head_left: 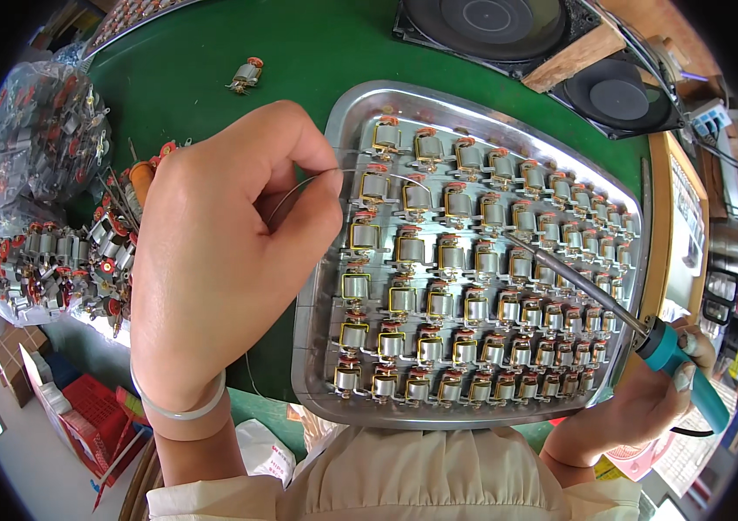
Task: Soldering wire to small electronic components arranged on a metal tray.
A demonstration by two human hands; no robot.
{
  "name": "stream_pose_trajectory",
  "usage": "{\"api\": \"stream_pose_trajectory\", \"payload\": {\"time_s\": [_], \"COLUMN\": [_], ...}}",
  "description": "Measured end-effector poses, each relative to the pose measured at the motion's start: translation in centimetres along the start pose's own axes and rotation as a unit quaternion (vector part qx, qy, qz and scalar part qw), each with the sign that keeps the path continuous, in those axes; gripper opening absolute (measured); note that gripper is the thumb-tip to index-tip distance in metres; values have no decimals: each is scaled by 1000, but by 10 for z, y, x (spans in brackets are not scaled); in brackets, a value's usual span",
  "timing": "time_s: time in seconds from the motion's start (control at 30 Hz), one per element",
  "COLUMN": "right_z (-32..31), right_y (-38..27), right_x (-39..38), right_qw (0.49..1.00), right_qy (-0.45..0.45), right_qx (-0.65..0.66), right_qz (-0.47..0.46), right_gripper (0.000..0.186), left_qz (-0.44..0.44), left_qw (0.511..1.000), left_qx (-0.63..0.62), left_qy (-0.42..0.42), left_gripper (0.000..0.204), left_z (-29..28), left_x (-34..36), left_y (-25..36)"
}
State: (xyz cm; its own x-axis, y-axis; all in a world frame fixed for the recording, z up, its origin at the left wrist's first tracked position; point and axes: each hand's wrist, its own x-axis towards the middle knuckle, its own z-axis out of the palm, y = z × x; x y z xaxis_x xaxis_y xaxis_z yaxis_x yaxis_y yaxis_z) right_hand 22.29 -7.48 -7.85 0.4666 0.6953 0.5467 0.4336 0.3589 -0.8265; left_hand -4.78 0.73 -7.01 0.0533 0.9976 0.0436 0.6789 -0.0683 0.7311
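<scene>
My left hand (221, 200) pinches a thin, silvery solder wire (405, 178) between thumb and forefinger. The wire's free end curves right over the upper rows of parts. My right hand (651, 404) grips a soldering iron (673, 352) by its teal handle. Its metal shaft points up and left, with the tip among parts near the middle of the tray; whether it touches one I cannot tell. The shiny metal tray (306, 365) holds several rows of small motor-like parts (451, 256) with grey metal bodies, orange-red ends and side tabs.
A loose part (247, 75) lies on the green table (187, 61) beyond my left hand. Clear plastic bags (35, 130) of similar parts are heaped at left. Round black units in square frames (486, 22) stand at the back right, by a wooden block (573, 56).
</scene>
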Motion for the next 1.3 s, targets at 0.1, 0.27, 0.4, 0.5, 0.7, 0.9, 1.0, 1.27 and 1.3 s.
{"api": "stream_pose_trajectory", "payload": {"time_s": [0.1,0.27,0.4,0.5,0.7,0.9,1.0,1.27,1.3], "right_z": [0,2,2,-2,1,0,1,-3,-3], "right_y": [2,2,1,-1,0,-1,1,-3,-5], "right_x": [-1,-1,-1,0,-3,-3,-3,-3,-3], "right_qw": [1000,1000,1000,1000,1000,1000,1000,1000,1000], "right_qy": [-4,-1,17,15,-2,-7,-7,14,18], "right_qx": [1,-16,-9,4,-11,-14,-25,10,3], "right_qz": [2,2,14,7,7,20,12,-11,-12], "right_gripper": [28,28,28,28,28,29,28,29,30], "left_qz": [0,2,-2,5,4,6,8,15,18], "left_qw": [1000,1000,1000,1000,1000,1000,1000,1000,1000], "left_qx": [-4,-7,-1,-3,-3,-1,1,-10,-9], "left_qy": [-4,-4,-5,-3,-2,0,0,-7,-10], "left_gripper": [5,5,5,5,5,5,5,5,5], "left_z": [0,1,1,2,0,1,1,2,3], "left_x": [0,1,1,1,1,1,1,2,3], "left_y": [-2,-2,-3,-1,-3,-2,-3,-5,-5]}}
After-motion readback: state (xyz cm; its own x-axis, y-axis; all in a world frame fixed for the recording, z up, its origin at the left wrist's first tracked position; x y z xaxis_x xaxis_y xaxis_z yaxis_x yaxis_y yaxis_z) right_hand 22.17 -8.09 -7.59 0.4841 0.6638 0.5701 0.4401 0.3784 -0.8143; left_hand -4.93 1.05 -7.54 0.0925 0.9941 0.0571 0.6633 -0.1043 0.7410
